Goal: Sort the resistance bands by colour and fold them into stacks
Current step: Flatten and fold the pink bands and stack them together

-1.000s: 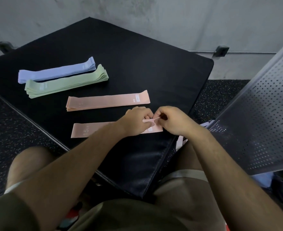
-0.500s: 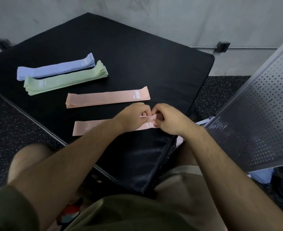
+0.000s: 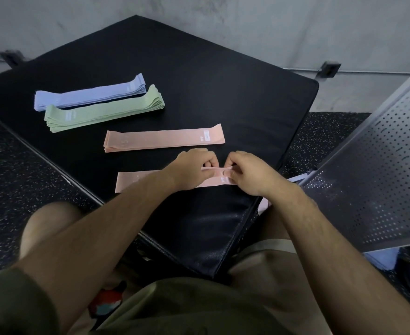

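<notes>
Pinched between left hand (image 3: 194,170) and right hand (image 3: 249,176): right end of flat peach-pink fabric band (image 3: 136,182), at 6 o'clock on black padded bench (image 3: 223,93). Keep edges flush, crease flat, lay onto peach-pink stack (image 3: 165,140) at 12 o'clock.

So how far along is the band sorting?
Done: the purple stack and green stack sit side by side on the black mat. Started: a pink stack. In hand: left hand and right hand pinch the right end of a loose pink band. Left: adding it to the pink stack; pale strips past the mat's right edge may be more.
</notes>
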